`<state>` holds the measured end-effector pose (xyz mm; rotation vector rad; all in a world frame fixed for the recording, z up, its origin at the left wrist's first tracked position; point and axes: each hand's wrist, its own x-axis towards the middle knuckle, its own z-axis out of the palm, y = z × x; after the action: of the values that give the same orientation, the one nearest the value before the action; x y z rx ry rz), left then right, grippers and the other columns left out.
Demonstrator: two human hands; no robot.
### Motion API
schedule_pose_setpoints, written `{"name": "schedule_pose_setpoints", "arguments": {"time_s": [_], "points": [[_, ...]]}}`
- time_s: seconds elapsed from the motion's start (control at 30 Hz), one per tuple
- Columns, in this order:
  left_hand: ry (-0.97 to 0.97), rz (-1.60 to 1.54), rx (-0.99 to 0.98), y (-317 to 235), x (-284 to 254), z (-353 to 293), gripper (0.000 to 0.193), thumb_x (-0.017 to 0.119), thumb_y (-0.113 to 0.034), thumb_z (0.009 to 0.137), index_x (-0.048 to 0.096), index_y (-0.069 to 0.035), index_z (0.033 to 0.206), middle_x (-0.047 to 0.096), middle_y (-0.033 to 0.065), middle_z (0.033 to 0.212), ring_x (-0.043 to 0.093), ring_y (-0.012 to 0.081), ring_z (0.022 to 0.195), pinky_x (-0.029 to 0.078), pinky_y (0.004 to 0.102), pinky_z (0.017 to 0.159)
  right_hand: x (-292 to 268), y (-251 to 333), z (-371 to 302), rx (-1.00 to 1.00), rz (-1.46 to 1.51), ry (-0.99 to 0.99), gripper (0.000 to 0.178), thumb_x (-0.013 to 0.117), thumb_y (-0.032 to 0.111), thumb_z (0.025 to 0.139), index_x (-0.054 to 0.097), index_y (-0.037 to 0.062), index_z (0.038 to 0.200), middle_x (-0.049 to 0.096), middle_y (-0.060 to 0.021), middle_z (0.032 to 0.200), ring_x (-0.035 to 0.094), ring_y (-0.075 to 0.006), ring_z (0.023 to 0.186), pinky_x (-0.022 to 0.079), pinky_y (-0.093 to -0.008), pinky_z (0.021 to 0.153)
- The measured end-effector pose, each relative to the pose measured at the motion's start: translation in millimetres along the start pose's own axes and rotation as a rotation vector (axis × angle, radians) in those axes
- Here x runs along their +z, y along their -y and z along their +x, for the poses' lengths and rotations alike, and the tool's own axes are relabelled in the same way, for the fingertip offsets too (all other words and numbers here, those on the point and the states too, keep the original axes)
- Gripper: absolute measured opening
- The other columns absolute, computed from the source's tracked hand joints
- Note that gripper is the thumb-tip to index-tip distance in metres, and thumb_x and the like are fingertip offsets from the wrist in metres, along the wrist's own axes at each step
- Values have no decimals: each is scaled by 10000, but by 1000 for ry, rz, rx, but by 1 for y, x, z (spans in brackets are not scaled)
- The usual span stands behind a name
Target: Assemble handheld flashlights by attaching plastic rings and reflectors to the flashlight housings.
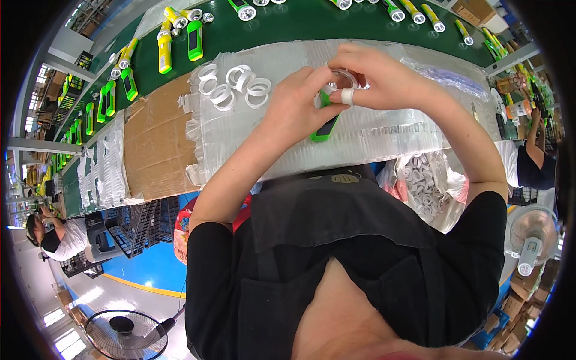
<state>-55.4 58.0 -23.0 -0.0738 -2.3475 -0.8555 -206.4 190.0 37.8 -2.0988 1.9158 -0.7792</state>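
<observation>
A green flashlight (pixel 324 129) with a dark panel along its body is held between my two hands, over the grey-white padded sheet on the bench. My left hand (pixel 296 103) has its thumb and fingers closed at the near side of the flashlight's round, clear head. My right hand (pixel 384 79) grips the head's rim from the right; a white band shows by the tip of its thumb. Fingers partly hide the head, and I cannot tell how the rim is seated. Left of my left hand, several loose white rings (pixel 258 87) lie in a cluster.
Yellow and green flashlights stand and lie along the green bench (pixel 270 30). Flattened cardboard (pixel 157 141) covers its left part. A bag of white rings (pixel 423 186) hangs below the edge on my right. Clear plastic wrap (pixel 459 83) lies at the right. Fans and co-workers are at both sides.
</observation>
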Motion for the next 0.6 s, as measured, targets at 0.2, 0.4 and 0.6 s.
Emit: {"name": "schedule_pose_setpoints", "arguments": {"time_s": [0.2, 0.4, 0.6], "points": [[52, -390, 124, 0, -19, 5, 658, 869, -208, 672, 537, -107, 1232, 642, 125, 1136, 637, 289, 1043, 506, 394, 893, -26, 32, -18, 42, 16, -83, 357, 752, 265, 784, 581, 17, 975, 557, -108, 815, 547, -242, 675, 431, -358, 574], [1039, -1062, -566, -14, -56, 11, 959, 804, -327, 788, 218, -98, 1513, 631, 154, 1134, 614, 274, 1059, 479, 438, 926, -57, 47, -26, -264, 72, -208, 386, 692, 262, 840, 573, 39, 1131, 561, -80, 838, 583, -214, 639, 453, -301, 517], [411, 3, -292, 72, -12, 77, 460, 705, -241, 796, 532, -57, 1180, 682, 199, 971, 649, 396, 920, 518, 455, 812, 24, -82, 31, 268, 105, -660, 262, 413, 352, 996, 557, 145, 1067, 669, -101, 863, 658, -356, 777, 508, -414, 678]]}}
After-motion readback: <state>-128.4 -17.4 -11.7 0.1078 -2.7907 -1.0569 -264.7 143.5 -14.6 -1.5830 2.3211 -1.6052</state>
